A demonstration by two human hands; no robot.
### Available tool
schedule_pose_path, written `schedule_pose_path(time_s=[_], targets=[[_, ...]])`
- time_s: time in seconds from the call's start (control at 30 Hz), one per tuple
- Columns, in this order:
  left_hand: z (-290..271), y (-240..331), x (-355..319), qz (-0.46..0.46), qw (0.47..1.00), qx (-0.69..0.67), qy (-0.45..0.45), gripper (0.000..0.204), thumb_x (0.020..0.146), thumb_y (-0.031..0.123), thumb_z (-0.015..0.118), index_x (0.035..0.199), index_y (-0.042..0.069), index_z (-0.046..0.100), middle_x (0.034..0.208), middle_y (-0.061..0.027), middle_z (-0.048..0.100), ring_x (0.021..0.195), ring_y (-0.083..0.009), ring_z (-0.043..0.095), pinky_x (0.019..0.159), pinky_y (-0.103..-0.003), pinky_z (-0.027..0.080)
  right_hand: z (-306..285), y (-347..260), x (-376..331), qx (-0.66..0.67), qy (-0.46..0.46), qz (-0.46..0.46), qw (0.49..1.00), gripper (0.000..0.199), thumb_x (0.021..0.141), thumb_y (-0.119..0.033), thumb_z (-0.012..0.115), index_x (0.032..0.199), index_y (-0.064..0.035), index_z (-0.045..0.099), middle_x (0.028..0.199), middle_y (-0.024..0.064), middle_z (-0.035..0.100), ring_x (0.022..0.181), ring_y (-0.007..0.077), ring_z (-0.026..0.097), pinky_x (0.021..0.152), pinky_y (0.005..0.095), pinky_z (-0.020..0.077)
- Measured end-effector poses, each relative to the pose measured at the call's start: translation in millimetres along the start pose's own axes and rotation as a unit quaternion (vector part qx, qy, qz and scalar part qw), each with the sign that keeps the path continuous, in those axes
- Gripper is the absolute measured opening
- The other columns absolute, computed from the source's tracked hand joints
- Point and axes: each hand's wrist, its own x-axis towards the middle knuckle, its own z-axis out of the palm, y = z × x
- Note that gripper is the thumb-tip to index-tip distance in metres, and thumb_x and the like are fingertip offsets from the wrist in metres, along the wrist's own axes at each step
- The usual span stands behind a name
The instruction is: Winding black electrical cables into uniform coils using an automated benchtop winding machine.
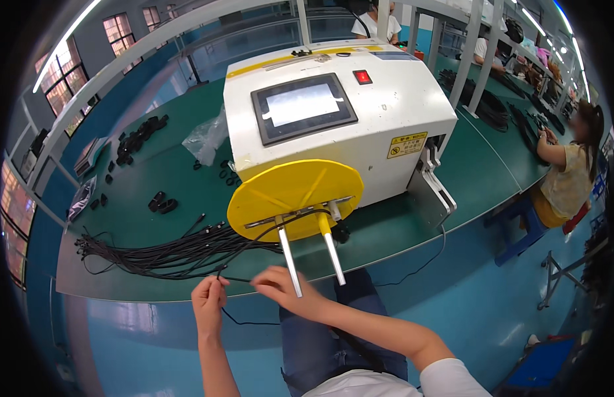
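Observation:
In front of the green table's edge, my left hand (209, 294) pinches a thin black cable (238, 279) between thumb and fingertips. My right hand (285, 288) is closed on the same cable, a short way to the right. One part of the cable runs up across a yellow disc (295, 195) on the front of a white machine (379, 99); another hangs in a loop below my hands. Two metal posts (290, 261) stick out from the disc toward me, the left one passing over my right hand. Further fingers of that hand are partly blurred.
A bundle of black cables (168, 258) lies on the green table (141, 205) at the left, near small black parts (162, 202) and a clear plastic bag (206, 140). The machine carries a screen (303, 108) and a red switch (362, 77). At the right sits another person (564, 165).

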Motion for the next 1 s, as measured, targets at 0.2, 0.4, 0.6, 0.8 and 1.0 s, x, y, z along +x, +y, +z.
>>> schedule_pose_path(time_s=[0.2, 0.4, 0.6, 0.8, 1.0], targets=[[0.4, 3.5, 10.8, 0.027, 0.999, 0.014, 0.034, 0.023, 0.098, 0.019, 0.05, 0.086, 0.003, 0.059, 0.059, 0.0074, 0.034, 0.05, -0.0022, 0.026, 0.046, -0.021, 0.017, -86.6, -7.2, -47.8, -0.149, 0.247, 0.01, 0.957, 0.01, 0.082, -0.003, 0.065, 0.09, 0.0006, 0.062, 0.077, 0.007, 0.059, 0.068, 0.012, 0.057, 0.063, 0.0247, 0.0458], [-1.3, 5.0, 13.7, 0.038, 0.999, 0.008, 0.03, 0.022, 0.098, 0.02, 0.05, 0.086, 0.003, 0.058, 0.059, 0.0071, 0.033, 0.05, -0.0026, 0.024, 0.046, -0.021, 0.016, -122.3, -21.0, -11.2, -0.297, 0.286, -0.071, 0.908, 0.015, 0.073, 0.002, 0.07, 0.085, 0.0003, 0.061, 0.078, 0.0094, 0.058, 0.067, 0.0204, 0.057, 0.061, 0.0306, 0.0461], [-1.3, 8.2, 15.2, 0.062, 0.997, 0.004, 0.039, 0.022, 0.098, 0.021, 0.051, 0.087, 0.003, 0.058, 0.059, 0.0071, 0.033, 0.05, -0.0024, 0.024, 0.046, -0.021, 0.016, -123.9, -17.1, 0.8, -0.393, 0.301, -0.163, 0.853, 0.019, 0.067, 0.002, 0.072, 0.083, -0.0004, 0.062, 0.08, 0.0115, 0.059, 0.073, 0.0283, 0.056, 0.063, 0.0365, 0.0456], [-3.6, 4.0, 16.4, 0.051, 0.997, 0.021, 0.046, 0.022, 0.097, 0.02, 0.051, 0.087, 0.003, 0.059, 0.059, 0.0074, 0.033, 0.051, -0.0023, 0.025, 0.046, -0.021, 0.017, -122.1, -18.1, 5.8, -0.382, 0.315, -0.16, 0.854, 0.017, 0.066, 0.001, 0.073, 0.08, -0.0007, 0.064, 0.076, 0.0098, 0.06, 0.074, 0.0279, 0.056, 0.062, 0.0367, 0.0455], [-6.0, 0.0, 19.8, 0.056, 0.993, 0.093, 0.054, 0.02, 0.096, 0.018, 0.053, 0.088, 0.002, 0.062, 0.06, 0.0078, 0.034, 0.053, -0.002, 0.026, 0.048, -0.021, 0.018, -124.5, -19.5, 8.4, -0.4, 0.302, -0.151, 0.852, 0.014, 0.065, 0.0, 0.074, 0.076, -0.0015, 0.065, 0.072, 0.0084, 0.061, 0.072, 0.0271, 0.056, 0.061, 0.0361, 0.0446]])
